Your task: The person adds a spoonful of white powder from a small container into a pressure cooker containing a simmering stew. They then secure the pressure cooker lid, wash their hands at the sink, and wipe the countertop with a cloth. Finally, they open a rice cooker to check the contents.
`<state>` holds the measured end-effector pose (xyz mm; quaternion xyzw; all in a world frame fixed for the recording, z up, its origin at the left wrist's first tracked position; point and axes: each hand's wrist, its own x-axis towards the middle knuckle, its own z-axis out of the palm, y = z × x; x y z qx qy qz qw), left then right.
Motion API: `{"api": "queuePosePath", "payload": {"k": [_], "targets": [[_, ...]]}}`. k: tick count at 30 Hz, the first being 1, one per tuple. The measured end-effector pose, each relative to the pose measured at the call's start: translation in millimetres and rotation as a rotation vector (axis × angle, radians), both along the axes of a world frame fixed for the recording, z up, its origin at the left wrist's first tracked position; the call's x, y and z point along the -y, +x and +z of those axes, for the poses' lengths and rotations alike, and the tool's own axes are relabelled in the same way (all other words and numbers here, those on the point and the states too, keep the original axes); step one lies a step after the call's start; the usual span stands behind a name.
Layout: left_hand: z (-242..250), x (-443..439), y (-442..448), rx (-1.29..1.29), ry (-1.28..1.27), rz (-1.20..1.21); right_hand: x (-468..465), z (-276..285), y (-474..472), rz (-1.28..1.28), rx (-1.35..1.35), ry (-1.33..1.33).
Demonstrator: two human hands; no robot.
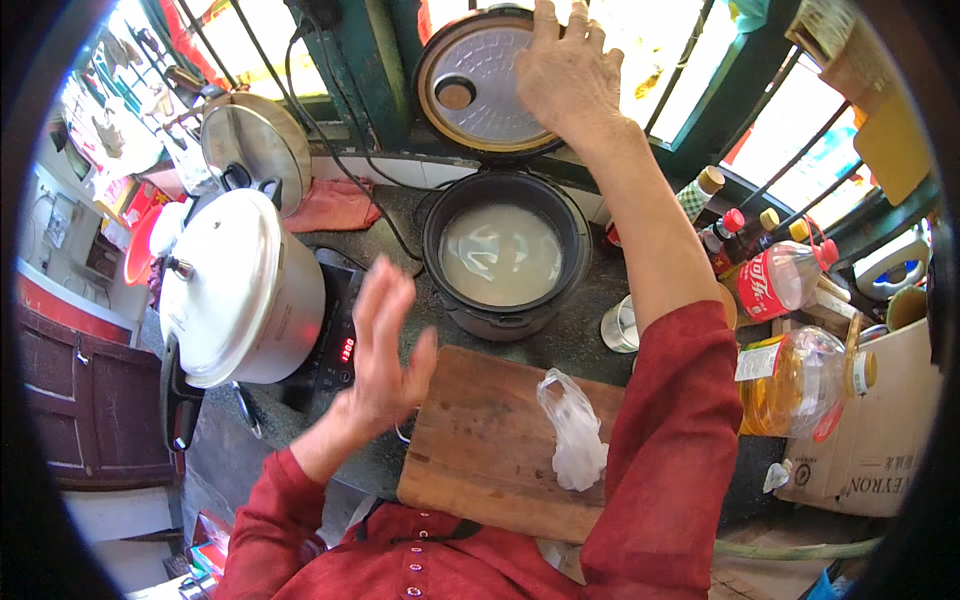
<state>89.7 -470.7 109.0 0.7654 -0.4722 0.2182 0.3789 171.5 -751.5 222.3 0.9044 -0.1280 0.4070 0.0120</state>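
Note:
My right hand [574,75] reaches up to the right edge of the raised rice cooker lid [487,82], its fingers spread over the rim. Below the lid, the rice cooker's dark inner pot [501,255] holds a cloudy, whitish liquid. My left hand [390,345] hangs, slightly blurred, between the pressure cooker [225,292] and the rice cooker, holding nothing. A wooden cutting board [480,442] lies on the counter nearest me, with a crumpled white plastic bag [576,435] on it.
The pressure cooker stands on a lit induction cooker [337,360] at left. A pan lid [255,150] leans behind it near a red cloth [337,206]. On the right are a metal can [619,326], an oil bottle [802,382], several other bottles and a cardboard box [855,465]. Cords hang by the barred window.

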Motion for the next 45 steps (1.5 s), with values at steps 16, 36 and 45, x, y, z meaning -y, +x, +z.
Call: {"api": "queuePosePath", "payload": {"k": [16,36,45], "targets": [[-140.2,-178.4,-139.8,-0.567,0.304,0.322,-3.9,-36.2,-87.4,0.044,-0.051,-0.032],[-187.0,-186.1,-109.7,-0.276,0.326,0.192,-272.0,-239.4,-312.2,0.687,-0.661,0.731],[-183.0,-184.1,-112.1,-0.211,0.535,0.163,-239.5,-243.4,-267.9,0.534,-0.248,1.005]]}}
